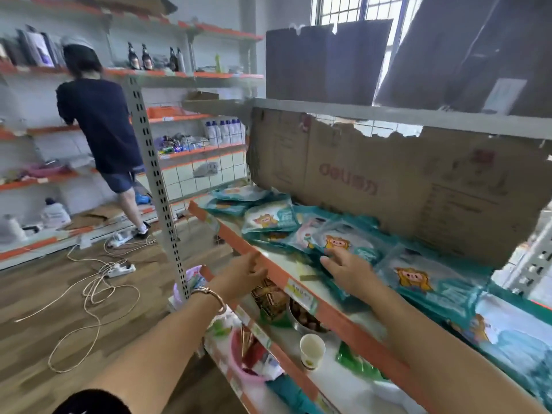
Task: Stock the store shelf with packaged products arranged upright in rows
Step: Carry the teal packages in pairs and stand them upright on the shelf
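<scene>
Several teal packages with a cartoon animal print lie flat and overlapping on the white shelf with an orange front strip. One teal package lies just beyond my right hand, whose spread fingers rest on its near edge. Another teal package lies to the right of it, and one more teal package is further back. My left hand, with a bracelet on the wrist, hovers at the shelf's orange edge, fingers loosely extended and holding nothing.
A torn cardboard sheet stands behind the packages. The lower shelf holds a metal bowl, a paper cup and snack packs. A person in dark clothes stands at the left shelves. Cables and a power strip lie on the floor.
</scene>
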`<state>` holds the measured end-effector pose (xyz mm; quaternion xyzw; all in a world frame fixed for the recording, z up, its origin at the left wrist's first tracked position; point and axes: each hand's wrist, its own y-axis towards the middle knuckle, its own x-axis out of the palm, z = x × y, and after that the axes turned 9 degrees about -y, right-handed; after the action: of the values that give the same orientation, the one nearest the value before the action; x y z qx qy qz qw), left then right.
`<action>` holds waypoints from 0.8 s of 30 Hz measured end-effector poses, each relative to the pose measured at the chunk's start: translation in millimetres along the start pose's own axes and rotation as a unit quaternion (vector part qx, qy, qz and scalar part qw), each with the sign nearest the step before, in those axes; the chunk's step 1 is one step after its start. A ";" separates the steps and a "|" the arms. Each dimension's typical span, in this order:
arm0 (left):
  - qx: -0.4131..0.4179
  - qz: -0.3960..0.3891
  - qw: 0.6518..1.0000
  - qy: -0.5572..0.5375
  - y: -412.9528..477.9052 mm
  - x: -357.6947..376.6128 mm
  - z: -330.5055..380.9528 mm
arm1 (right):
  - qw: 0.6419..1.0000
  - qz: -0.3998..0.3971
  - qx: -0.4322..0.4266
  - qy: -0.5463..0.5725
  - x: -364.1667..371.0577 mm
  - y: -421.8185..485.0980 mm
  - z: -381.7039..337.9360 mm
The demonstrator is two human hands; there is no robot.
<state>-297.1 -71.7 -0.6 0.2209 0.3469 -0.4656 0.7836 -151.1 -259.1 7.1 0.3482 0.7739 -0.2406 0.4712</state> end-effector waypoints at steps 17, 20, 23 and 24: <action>-0.068 -0.013 0.991 -0.115 206.2 -24.2 -76.8 | 0.996 -0.023 0.080 0.003 47.9 185.2 -53.3; -0.103 -0.002 0.986 -0.131 238.2 -24.8 -91.6 | 0.992 -0.011 0.122 0.036 59.1 207.8 -61.5; -0.145 0.013 0.972 -0.184 262.8 -25.1 -106.2 | 0.979 0.004 0.165 0.124 68.8 223.7 -67.0; -0.161 0.014 0.961 -0.225 269.7 -25.3 -111.5 | 0.969 0.010 0.188 0.157 70.2 228.2 -69.8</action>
<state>-104.9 143.9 -49.2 -0.0133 0.2293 -0.4307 0.8728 -37.6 -41.8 -35.2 0.4715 0.7756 -0.3195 0.2722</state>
